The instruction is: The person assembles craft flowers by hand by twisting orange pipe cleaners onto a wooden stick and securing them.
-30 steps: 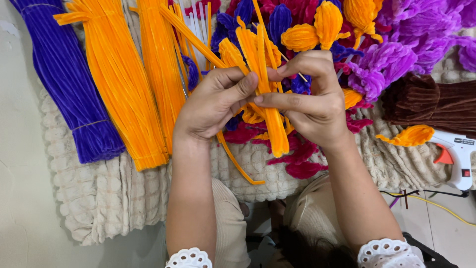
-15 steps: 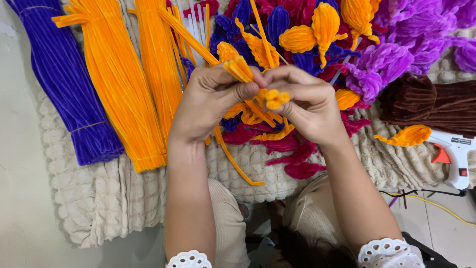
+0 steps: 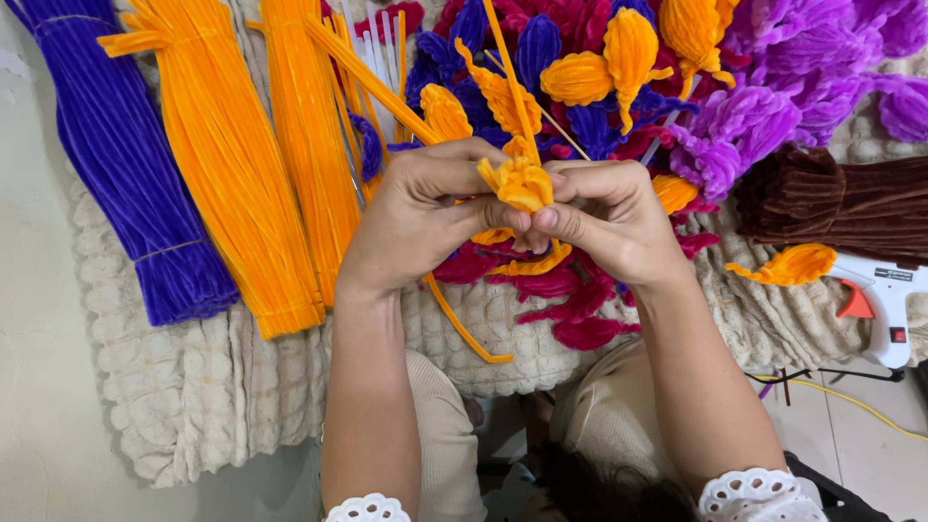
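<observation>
- left hand (image 3: 425,217) curled shut, thumb and fingertips pinching the orange pipe-cleaner bundle (image 3: 522,182) from its left side
- right hand (image 3: 609,217) also closed, fingers folded in, pinching the same bundle from the right; the two thumbs nearly touch under it
- bundle sits mid-frame between both hands, held above the cream knitted blanket (image 3: 193,387); folded fuzzy loops bunched at the top, one long orange stem sticks up and away past the hands
- loose orange tail (image 3: 464,333) hangs from under the left hand, runs down over the blanket towards its near edge
- left of the hands: two long bundles of straight orange pipe cleaners (image 3: 232,184) lying side by side, then a purple bundle (image 3: 126,174) further left, each tied with a band
- behind the hands: pile of finished chenille flower pieces, orange petals (image 3: 604,63), dark blue-purple ones (image 3: 536,48), magenta ones (image 3: 570,300) spilling towards the person
- upper right: light purple petals (image 3: 773,97); beside them a brown pipe-cleaner bundle (image 3: 841,198)
- single orange petal (image 3: 788,264) lies alone on the blanket, right of the right hand
- white glue gun (image 3: 884,304) with orange trigger at far right edge, just beside that petal; yellow cord (image 3: 851,398) on the floor below it
- white lace cuffs at both wrists, bottom of frame
</observation>
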